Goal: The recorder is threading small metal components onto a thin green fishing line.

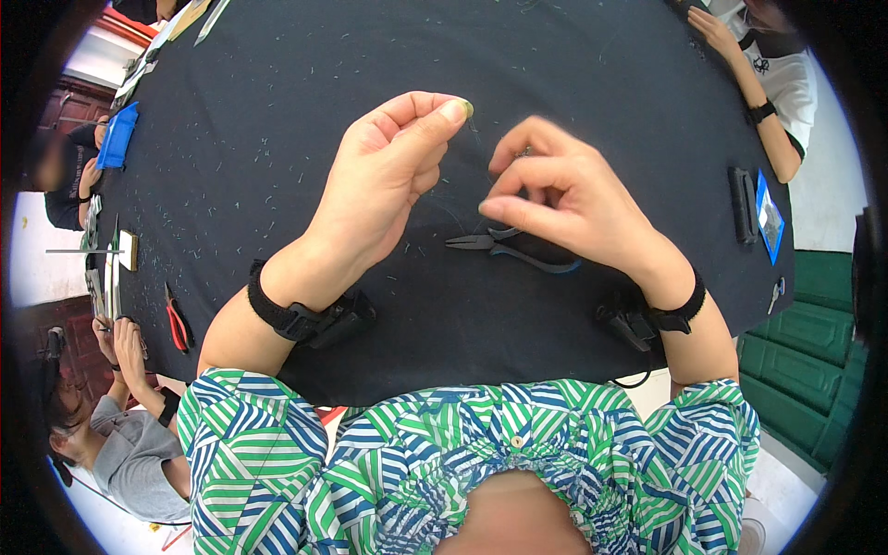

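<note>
My left hand (pixel 393 166) is raised over the dark cloth, its thumb and index finger pinching a small yellow-green bead-like piece (pixel 468 108). A faint thin thread hangs below that piece. To the right is my right hand (pixel 564 190), with thumb and fingers curled together at the end of a fine thread that barely shows; its upper fingers are slightly blurred. Below the right hand, and partly covered by it, lie pliers (pixel 499 245) with dark jaws and blue-grey handles. They rest on the cloth, and neither hand grips them.
Short bits of thread are scattered over the black tablecloth (pixel 277 111). Red-handled pliers (pixel 176 319) lie at the left. Near the right edge are a black case (pixel 742 205), a blue packet (pixel 769 217) and small scissors (pixel 775 294). Other people sit around the table on both sides.
</note>
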The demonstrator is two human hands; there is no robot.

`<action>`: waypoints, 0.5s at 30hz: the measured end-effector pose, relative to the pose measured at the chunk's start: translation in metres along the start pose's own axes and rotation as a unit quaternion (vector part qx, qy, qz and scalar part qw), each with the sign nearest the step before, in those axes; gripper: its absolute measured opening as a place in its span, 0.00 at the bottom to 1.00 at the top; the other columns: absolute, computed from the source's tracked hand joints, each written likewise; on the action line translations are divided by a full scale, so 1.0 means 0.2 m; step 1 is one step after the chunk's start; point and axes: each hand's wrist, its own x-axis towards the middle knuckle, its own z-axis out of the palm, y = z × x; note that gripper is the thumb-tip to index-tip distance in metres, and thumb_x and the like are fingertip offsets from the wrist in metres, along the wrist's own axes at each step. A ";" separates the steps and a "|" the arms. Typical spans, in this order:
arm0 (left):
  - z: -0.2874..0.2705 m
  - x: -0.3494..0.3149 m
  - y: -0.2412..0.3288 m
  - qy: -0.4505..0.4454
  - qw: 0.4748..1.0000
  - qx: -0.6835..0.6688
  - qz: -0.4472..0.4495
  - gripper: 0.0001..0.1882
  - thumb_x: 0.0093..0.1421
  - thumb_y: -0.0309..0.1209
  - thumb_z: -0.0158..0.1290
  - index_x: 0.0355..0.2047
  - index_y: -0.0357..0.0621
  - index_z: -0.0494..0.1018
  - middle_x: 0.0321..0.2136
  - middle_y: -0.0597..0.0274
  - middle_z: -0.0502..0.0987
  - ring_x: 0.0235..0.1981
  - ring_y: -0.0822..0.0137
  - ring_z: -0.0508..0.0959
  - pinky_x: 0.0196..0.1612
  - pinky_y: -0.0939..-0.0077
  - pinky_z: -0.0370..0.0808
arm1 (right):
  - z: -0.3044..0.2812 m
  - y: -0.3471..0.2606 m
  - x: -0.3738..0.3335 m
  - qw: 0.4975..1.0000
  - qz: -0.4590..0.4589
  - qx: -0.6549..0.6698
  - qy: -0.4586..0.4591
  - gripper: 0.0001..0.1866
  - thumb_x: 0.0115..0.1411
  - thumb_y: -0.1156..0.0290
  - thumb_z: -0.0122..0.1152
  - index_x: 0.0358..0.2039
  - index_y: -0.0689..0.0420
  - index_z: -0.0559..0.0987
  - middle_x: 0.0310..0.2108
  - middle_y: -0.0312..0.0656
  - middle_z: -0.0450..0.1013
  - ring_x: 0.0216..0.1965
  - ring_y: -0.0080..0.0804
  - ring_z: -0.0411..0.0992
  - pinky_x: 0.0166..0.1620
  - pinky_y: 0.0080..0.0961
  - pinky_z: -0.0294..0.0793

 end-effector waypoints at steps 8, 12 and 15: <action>0.01 -0.01 -0.01 -0.020 1.000 -0.005 0.002 0.11 0.63 0.33 0.56 0.41 0.39 0.75 0.21 0.78 0.69 0.17 0.87 0.57 0.19 0.90 0.52 | -0.01 -0.06 0.00 0.969 0.096 0.188 0.125 0.14 0.57 0.66 0.67 0.39 0.59 0.76 0.37 0.36 0.72 0.22 0.12 0.67 0.23 0.09 0.61; 0.02 -0.02 -0.01 -0.014 1.000 0.001 0.012 0.12 0.63 0.33 0.56 0.42 0.38 0.75 0.21 0.78 0.70 0.17 0.88 0.57 0.19 0.91 0.52 | 0.04 -0.08 0.01 0.895 0.172 0.410 0.027 0.20 0.61 0.66 0.62 0.48 0.63 0.69 0.39 0.43 0.75 0.30 0.21 0.75 0.27 0.14 0.73; 0.02 -0.02 -0.01 -0.008 1.000 0.014 0.015 0.12 0.63 0.33 0.56 0.42 0.38 0.75 0.22 0.77 0.71 0.17 0.88 0.58 0.19 0.91 0.52 | 0.05 -0.05 0.02 0.882 0.184 0.431 0.038 0.17 0.63 0.66 0.60 0.46 0.63 0.71 0.38 0.42 0.75 0.34 0.23 0.76 0.35 0.17 0.76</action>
